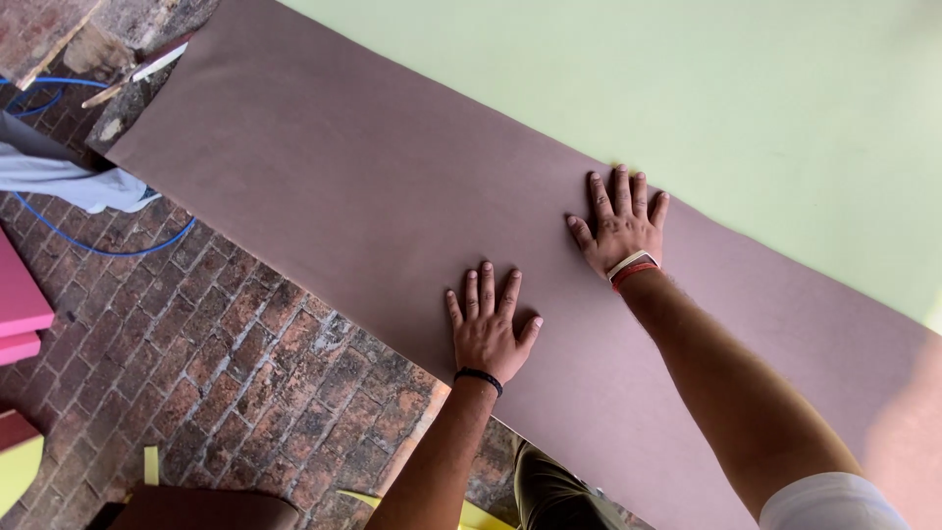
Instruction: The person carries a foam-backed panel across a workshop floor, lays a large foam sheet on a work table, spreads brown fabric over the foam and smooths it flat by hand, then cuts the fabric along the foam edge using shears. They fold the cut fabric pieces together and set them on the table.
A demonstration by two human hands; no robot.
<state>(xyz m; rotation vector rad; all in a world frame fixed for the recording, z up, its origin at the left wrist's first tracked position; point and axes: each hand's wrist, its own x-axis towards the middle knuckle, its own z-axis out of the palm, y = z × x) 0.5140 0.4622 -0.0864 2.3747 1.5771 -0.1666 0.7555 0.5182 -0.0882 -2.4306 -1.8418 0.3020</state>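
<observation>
Brown sheet (373, 186): long, matte, smooth. Runs slantwise from the far left corner to the near right edge of view. Lies flat, overlapping the pale green sheet along its far edge.

Pale green sheet (765, 108): fills the far right of the scene, flat, mostly bare. Its near edge goes under the brown sheet.

Brick floor (196, 344): worn red-brown bricks, mottled with pale patches, near left. The brown sheet's near edge lies on it.

Grey cloth (69, 177): crumpled, at the far left edge, on the bricks just beside the brown sheet.

Pink blocks (20, 304): two stacked, left edge, well apart from the hands.

Blue cable (108, 245): thin loop on the bricks, curving around under the grey cloth.

Left hand (488, 329): palm down on the brown sheet close to its near edge, fingers spread and straight, pointing far. Open flat; grasps nothing, only presses on the sheet. Black band on the wrist.

Right hand (620, 224): palm down on the brown sheet, farther and to the right of the left hand, fingertips reaching the sheet's far edge where it meets the green. Fingers spread, flat, nothing held. White and red bands on the wrist.

Hands are near each other, not touching.

Yellow strip (151, 465): small, upright, near left on the bricks.
</observation>
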